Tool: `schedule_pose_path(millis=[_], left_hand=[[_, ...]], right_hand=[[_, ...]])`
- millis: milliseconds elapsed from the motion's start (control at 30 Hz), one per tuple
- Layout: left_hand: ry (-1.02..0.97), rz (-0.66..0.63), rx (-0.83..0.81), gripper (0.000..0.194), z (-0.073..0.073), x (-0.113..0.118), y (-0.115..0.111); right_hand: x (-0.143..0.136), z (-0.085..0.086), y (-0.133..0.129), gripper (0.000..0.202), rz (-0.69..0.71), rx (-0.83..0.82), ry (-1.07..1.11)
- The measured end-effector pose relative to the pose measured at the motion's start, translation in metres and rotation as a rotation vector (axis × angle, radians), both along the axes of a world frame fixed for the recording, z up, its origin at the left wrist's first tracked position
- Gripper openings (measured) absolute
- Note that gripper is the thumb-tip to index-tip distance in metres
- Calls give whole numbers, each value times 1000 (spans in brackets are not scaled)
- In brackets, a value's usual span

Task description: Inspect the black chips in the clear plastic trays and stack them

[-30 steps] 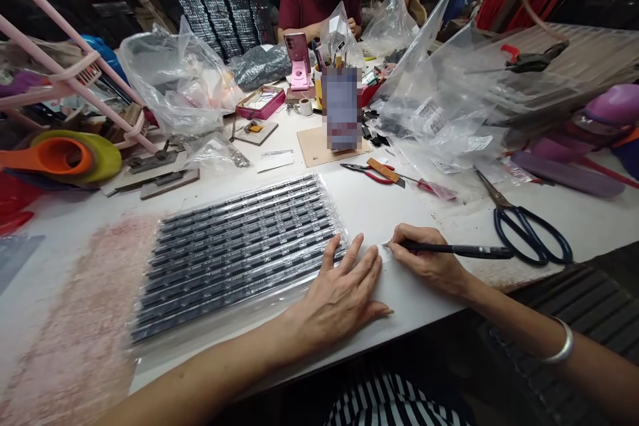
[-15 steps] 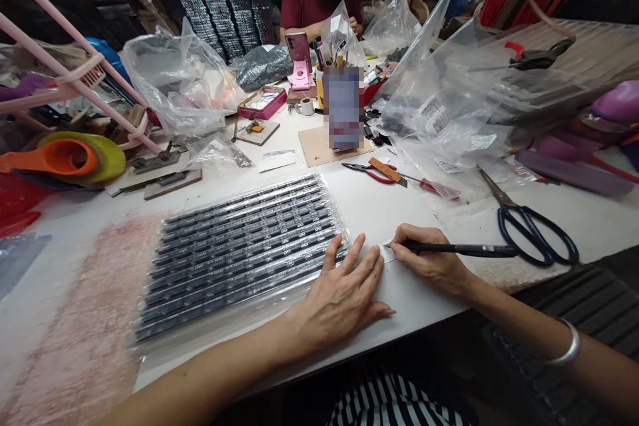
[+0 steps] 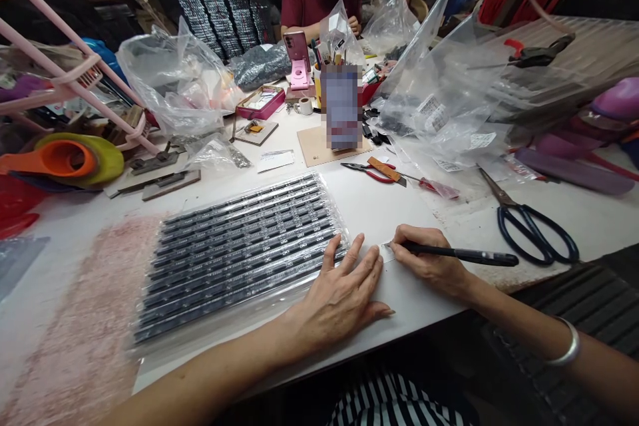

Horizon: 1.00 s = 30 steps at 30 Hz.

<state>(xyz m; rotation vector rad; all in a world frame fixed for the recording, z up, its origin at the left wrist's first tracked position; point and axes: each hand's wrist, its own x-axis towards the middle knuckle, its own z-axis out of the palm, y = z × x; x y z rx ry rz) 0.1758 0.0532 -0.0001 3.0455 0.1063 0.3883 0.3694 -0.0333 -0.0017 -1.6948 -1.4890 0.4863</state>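
A black pen is pinched in my right hand, its tip down on a small white slip of paper. Faint marks show on the slip beside the tip. My left hand lies flat with its fingers spread, partly on the slip's left side and partly over the corner of a clear plastic package. Inside that package are rows of dark strips with small pale markings. My left palm hides part of the package's near right corner.
Large scissors lie to the right, with red-handled pliers and an orange-handled blade farther back. A propped phone, plastic bags and a pink rack stand around. Another person sits opposite.
The pen's back end has tilted slightly downward as my right hand moves a little at the slip. My left hand stays in place.
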Motion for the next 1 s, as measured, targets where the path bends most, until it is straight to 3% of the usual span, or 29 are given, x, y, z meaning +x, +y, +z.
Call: schedule_pose_path(millis=[1000], left_hand=[[-1, -3, -44, 63, -2, 0, 0]], right_hand=[[1, -1, -2, 21, 21, 28, 3]])
